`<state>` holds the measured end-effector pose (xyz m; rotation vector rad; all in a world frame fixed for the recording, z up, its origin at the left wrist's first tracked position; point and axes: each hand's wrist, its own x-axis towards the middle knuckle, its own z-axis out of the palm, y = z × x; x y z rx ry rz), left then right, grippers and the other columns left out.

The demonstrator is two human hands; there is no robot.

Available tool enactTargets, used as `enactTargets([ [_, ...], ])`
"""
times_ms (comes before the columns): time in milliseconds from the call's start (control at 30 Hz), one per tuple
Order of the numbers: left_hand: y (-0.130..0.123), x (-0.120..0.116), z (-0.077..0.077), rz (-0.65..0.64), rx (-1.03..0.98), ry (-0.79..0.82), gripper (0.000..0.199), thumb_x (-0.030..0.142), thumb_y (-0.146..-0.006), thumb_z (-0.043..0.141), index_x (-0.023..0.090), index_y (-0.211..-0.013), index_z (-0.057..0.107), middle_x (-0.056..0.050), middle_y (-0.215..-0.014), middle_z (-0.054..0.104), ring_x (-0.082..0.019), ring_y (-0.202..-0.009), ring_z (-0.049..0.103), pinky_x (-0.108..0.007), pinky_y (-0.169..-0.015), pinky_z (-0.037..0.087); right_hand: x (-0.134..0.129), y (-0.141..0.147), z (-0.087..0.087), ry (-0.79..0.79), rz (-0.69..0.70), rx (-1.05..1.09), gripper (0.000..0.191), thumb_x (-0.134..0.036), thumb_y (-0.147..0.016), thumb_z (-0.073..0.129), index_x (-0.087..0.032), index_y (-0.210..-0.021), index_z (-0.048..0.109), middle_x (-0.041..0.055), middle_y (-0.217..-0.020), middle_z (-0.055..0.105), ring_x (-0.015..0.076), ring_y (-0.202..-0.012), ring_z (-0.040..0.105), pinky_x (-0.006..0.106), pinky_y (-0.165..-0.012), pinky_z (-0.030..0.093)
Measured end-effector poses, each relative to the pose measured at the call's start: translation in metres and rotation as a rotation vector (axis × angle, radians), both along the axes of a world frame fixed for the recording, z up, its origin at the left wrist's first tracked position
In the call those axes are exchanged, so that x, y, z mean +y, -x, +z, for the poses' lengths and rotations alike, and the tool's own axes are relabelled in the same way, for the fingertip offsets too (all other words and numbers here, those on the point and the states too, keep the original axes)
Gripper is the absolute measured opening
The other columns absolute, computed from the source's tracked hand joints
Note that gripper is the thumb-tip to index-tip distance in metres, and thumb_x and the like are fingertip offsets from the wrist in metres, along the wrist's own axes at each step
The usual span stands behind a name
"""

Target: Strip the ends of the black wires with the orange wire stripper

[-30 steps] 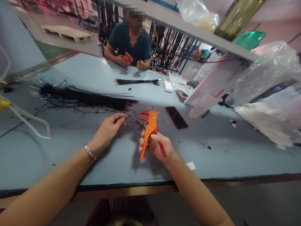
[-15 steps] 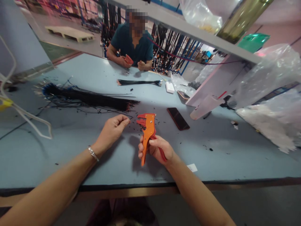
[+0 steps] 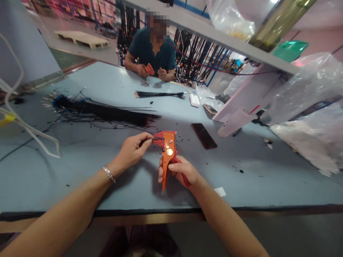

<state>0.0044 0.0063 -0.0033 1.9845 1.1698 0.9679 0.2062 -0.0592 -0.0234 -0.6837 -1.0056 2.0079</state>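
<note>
My right hand is wrapped round the handles of an orange and red wire stripper, held upright with its red jaws pointing left. My left hand is closed in a pinch, its fingertips right at the mouth of those jaws. A thin dark wire shows between the fingertips and the jaws; most of it is hidden by the fingers. Behind my left hand lies a large bundle of black wires, with blue and whitish ends at the left and coppery ends at the right.
Small black scraps dot the blue-grey table. A phone lies right of the stripper, a smaller wire bundle further back. Across the table a co-worker holds a red tool. Plastic bags and a white cable flank the table.
My left hand has moved right, bringing its fingertips up to the stripper's jaws. The red jaws have come closer together. The co-worker's red tool has turned.
</note>
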Motion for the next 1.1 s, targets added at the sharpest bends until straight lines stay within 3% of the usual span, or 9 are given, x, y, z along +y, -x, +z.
enactTargets([
  [167, -0.001, 0.001, -0.002, 0.019, -0.13, -0.003, 0.027, 0.038, -0.085, 0.055, 0.016, -0.089, 0.069, -0.006, -0.089, 0.072, -0.019, -0.083, 0.063, -0.026, -0.076, 0.045, 0.002, -0.002, -0.002, -0.039, -0.009, -0.027, 0.035, -0.034, -0.074, 0.075, -0.01, -0.097, 0.062, 0.0074, -0.08, 0.07, 0.0221, -0.067, 0.071, 0.032, -0.061, 0.057],
  [400, 0.0, -0.002, 0.002, 0.071, -0.036, -0.03, 0.028, 0.04, -0.086, 0.053, 0.017, -0.084, 0.069, -0.001, -0.07, 0.067, -0.014, -0.064, 0.054, -0.023, -0.062, 0.039, 0.003, -0.003, -0.006, -0.06, 0.013, -0.073, 0.038, -0.035, -0.074, 0.077, -0.01, -0.097, 0.061, 0.0081, -0.081, 0.07, 0.0216, -0.068, 0.07, 0.033, -0.062, 0.057],
  [800, 0.002, -0.006, 0.004, 0.037, -0.004, -0.129, 0.029, 0.039, -0.089, 0.047, 0.017, -0.08, 0.064, 0.002, -0.061, 0.054, -0.012, -0.057, 0.045, -0.022, -0.056, 0.035, 0.002, -0.003, 0.0, -0.172, 0.003, -0.135, 0.037, -0.037, -0.074, 0.076, -0.011, -0.097, 0.062, 0.007, -0.081, 0.067, 0.0197, -0.068, 0.066, 0.032, -0.06, 0.056],
  [1100, 0.002, -0.007, 0.004, 0.008, -0.032, -0.157, 0.027, 0.036, -0.089, 0.048, 0.016, -0.082, 0.065, 0.0, -0.065, 0.059, -0.012, -0.06, 0.048, -0.022, -0.058, 0.037, 0.002, -0.004, 0.003, -0.22, 0.013, -0.151, 0.033, -0.037, -0.076, 0.073, -0.012, -0.095, 0.062, 0.0068, -0.079, 0.065, 0.0195, -0.067, 0.064, 0.032, -0.058, 0.055],
])
